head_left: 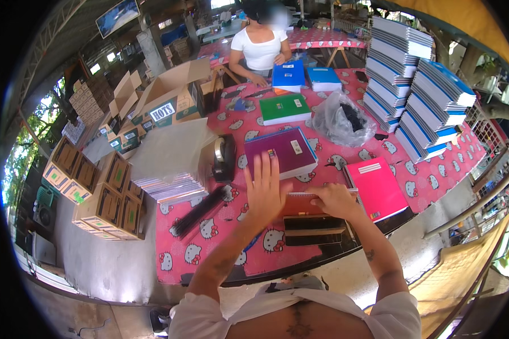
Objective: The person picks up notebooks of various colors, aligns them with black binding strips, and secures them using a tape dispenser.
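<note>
My left hand (264,189) is raised with its fingers straight and apart, just in front of a purple spiral notebook (277,150) lying on a small pile. It holds nothing. My right hand (335,200) is curled over the top edge of a red-brown notebook (301,207), partly hidden by the hand. That notebook rests against a dark wooden block (314,230) at the table's front edge. Right of it lies a pile with a bright pink cover (379,186). Black thin coils or rods (201,213) lie left of my left hand.
The table has a pink cartoon-cat cloth (452,155). A tape dispenser (224,158) stands beside a tall film-covered stack (172,152). Beyond are a green notebook (284,108), a plastic bag (340,121), tall notebook stacks (390,73), cartons (116,195) and a person (259,48) across the table.
</note>
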The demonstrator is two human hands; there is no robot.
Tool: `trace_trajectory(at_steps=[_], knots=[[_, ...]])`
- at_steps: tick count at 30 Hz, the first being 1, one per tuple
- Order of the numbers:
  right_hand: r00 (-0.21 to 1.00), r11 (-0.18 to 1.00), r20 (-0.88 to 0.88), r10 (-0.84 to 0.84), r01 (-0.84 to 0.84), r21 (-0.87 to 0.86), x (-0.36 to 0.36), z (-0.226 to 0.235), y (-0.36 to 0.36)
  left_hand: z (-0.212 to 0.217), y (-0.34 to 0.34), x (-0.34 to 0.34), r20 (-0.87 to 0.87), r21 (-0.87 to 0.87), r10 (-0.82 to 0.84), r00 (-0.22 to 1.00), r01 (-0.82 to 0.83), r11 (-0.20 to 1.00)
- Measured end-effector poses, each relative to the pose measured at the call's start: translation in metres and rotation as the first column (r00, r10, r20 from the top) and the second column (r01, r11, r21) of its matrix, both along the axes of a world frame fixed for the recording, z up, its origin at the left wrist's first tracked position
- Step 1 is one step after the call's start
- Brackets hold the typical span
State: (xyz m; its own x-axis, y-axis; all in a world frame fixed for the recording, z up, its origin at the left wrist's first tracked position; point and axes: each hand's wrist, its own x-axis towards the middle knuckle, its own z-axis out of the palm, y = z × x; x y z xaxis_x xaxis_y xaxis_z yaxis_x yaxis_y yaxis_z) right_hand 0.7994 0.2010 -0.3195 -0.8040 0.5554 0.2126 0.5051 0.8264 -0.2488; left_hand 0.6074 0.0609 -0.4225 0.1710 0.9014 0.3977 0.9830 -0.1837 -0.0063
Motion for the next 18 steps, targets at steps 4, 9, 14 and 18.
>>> trace_trajectory(at_steps=[4,9,14,18], knots=[[0.997,0.999,-0.068,0.025,-0.026,-0.02,0.007,-0.005,0.004,0.046,0.017,0.015,-0.141,-0.232,0.09,0.986,-0.121,0.965],[0.996,0.992,-0.006,0.089,-0.09,-0.087,0.0,0.002,0.002,0.072,0.048,-0.001,0.014,0.26,0.247,0.969,-0.242,0.935],[0.986,0.993,-0.133,0.103,-0.11,-0.051,0.003,0.004,0.003,0.065,0.035,0.021,-0.034,0.001,0.148,0.988,-0.148,0.989],[0.987,0.989,-0.101,0.127,-0.133,-0.059,0.006,0.001,0.005,0.072,0.037,0.027,0.023,0.128,0.172,0.985,-0.174,0.976]])
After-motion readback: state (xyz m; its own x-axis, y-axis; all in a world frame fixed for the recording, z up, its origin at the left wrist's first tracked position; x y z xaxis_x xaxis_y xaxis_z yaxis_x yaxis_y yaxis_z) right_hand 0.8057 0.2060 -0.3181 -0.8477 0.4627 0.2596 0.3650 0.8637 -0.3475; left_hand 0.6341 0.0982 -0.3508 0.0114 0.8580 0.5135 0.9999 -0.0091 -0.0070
